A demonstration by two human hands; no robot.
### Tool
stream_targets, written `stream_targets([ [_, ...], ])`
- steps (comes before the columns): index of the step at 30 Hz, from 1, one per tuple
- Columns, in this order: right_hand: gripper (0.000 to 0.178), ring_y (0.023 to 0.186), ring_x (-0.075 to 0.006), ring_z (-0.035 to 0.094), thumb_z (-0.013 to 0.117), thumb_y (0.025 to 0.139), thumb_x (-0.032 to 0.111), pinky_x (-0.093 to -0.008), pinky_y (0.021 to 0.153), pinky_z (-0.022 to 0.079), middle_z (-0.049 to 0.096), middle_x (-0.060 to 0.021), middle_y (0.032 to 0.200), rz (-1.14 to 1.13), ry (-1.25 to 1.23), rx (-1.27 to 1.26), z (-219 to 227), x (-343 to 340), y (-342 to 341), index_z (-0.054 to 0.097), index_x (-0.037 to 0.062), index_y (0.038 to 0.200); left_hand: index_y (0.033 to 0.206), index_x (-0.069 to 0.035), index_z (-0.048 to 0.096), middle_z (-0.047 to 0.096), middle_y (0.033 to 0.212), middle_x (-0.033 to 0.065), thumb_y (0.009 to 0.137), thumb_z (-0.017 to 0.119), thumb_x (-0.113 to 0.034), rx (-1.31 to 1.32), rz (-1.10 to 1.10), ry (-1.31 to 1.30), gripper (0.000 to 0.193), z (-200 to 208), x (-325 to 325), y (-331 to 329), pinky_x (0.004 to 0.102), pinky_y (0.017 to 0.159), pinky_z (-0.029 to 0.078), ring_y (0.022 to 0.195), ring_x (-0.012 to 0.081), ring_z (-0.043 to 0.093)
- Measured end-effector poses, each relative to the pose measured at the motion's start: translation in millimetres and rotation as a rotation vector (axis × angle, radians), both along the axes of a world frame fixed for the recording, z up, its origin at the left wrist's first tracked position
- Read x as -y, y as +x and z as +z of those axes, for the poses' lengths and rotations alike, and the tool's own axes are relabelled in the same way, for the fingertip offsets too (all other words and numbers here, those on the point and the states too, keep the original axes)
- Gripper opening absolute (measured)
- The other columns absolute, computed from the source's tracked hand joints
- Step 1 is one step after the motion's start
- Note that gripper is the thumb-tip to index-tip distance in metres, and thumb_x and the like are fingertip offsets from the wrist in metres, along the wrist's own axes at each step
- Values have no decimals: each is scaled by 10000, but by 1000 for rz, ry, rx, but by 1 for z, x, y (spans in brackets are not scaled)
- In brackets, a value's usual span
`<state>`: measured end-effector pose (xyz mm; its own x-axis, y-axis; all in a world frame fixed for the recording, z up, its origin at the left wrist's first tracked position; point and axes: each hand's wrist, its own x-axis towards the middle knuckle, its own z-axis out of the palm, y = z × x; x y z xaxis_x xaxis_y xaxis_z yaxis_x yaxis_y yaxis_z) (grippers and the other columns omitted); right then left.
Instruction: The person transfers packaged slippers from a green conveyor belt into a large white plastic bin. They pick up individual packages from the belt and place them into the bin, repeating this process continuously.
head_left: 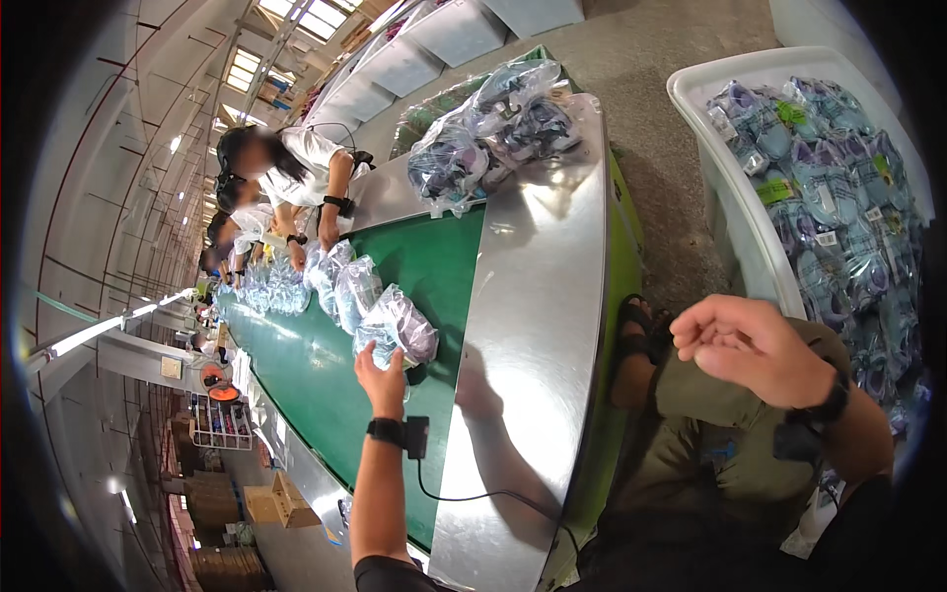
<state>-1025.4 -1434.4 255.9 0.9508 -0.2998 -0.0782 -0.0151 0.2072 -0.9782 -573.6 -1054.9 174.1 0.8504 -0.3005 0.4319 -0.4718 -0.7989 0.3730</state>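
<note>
My left hand (pixel 381 383) reaches over the green conveyor belt (pixel 326 375) with thumb and fingers apart. Its fingertips meet the near edge of a clear plastic bag of purplish shoes (pixel 404 328); no firm grip shows. Beyond that bag, more bagged shoes (pixel 353 289) lie in a row along the belt. My right hand (pixel 752 347) hovers above my lap, beside the white bin (pixel 705 187). Its fingers are loosely curved, the thumb is apart from them, and nothing shows in the hand. Bagged blue and purple shoes (pixel 829 187) fill the bin, some with green tags.
A heap of bagged shoes (pixel 493 148) rests on the metal end of the line, by a green mesh basket (pixel 419 116). Co-workers (pixel 306 168) handle bags farther up the belt. A metal edge (pixel 523 395) runs between the belt and me. White bins (pixel 454 35) stand behind.
</note>
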Motion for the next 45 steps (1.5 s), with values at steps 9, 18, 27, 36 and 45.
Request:
stream_targets([
  [9, 428, 955, -316, 638, 742, 845, 216, -417, 857, 511, 621, -137, 1042, -19, -835, -6, -36, -2, 10, 601, 23, 1200, 1300, 73, 589, 713, 1119, 164, 950, 608, -455, -868, 231, -623, 635, -57, -87, 124, 419, 808, 572, 932, 328, 704],
  [18, 503, 996, -331, 610, 748, 829, 253, -421, 879, 477, 614, -129, 1104, 22, -1005, -63, -38, -10, 5, 583, 24, 1246, 1252, -8, 604, 724, 1127, 112, 944, 546, -274, -1456, 20, -1038, 411, -65, -56, 37, 374, 780, 607, 913, 248, 715],
  [27, 514, 987, -332, 606, 759, 822, 249, -418, 869, 469, 611, -135, 1100, 80, -1039, 11, -35, -27, 7, 585, 17, 1246, 1093, -59, 595, 653, 1029, 77, 848, 695, -71, -1155, 24, -1146, 265, -42, -62, -28, 376, 772, 541, 953, 237, 653],
  [36, 529, 1002, -344, 602, 754, 828, 247, -433, 875, 471, 599, -143, 1111, 106, -1046, -14, -36, -23, 2, 578, 14, 1270, 1216, -45, 449, 554, 1162, 70, 855, 648, 64, -548, -211, -715, 426, -31, -10, -144, 297, 930, 489, 1044, 162, 578],
  [45, 515, 984, -344, 606, 761, 835, 240, -438, 859, 484, 590, -142, 1088, 102, -1080, 27, -47, -22, 5, 574, 2, 1252, 1582, -104, 142, 448, 1457, 178, 1022, 616, -379, -986, -106, -762, 784, 27, 45, -177, 428, 864, 570, 1165, 266, 605],
])
